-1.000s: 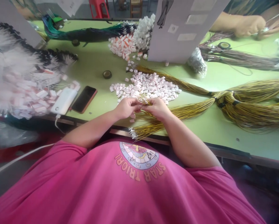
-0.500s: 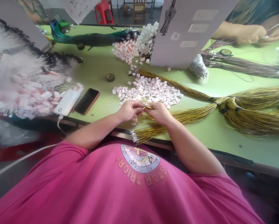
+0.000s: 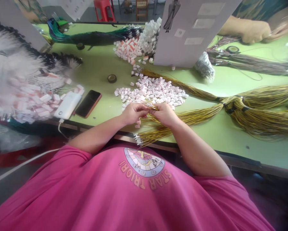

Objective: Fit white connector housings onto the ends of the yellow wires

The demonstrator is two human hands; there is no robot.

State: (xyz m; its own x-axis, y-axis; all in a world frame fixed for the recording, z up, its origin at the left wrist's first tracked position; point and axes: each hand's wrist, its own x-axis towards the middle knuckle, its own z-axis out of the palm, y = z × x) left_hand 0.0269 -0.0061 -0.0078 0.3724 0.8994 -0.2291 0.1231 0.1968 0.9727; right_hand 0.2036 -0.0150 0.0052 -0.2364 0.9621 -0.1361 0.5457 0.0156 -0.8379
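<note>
My right hand [image 3: 167,115] is closed around a bunch of thin yellow and dark wires [image 3: 194,117], whose metal-tipped ends point to the left. Against those ends my left hand [image 3: 133,114] is pinched, thumb and fingers together. What sits between its fingertips is too small to make out. A few pale pink connector housings [image 3: 137,123] show just below the left fingers. Beyond both hands spreads a loose pile of the same small housings [image 3: 155,88]. Below the hands, more wire ends with silvery terminals [image 3: 138,139] lie by the table's front edge.
A phone [image 3: 88,103] and a white power bank [image 3: 68,105] with a cable lie to the left, beside a heap of white wired connectors [image 3: 35,102]. A tape roll [image 3: 112,78] lies farther back. A grey partition [image 3: 182,48] stands ahead; a co-worker's hand [image 3: 256,32] is behind it.
The view has shifted slightly. Both hands keep nearly the same place and grip, with the wire tips now lower between the fingers.
</note>
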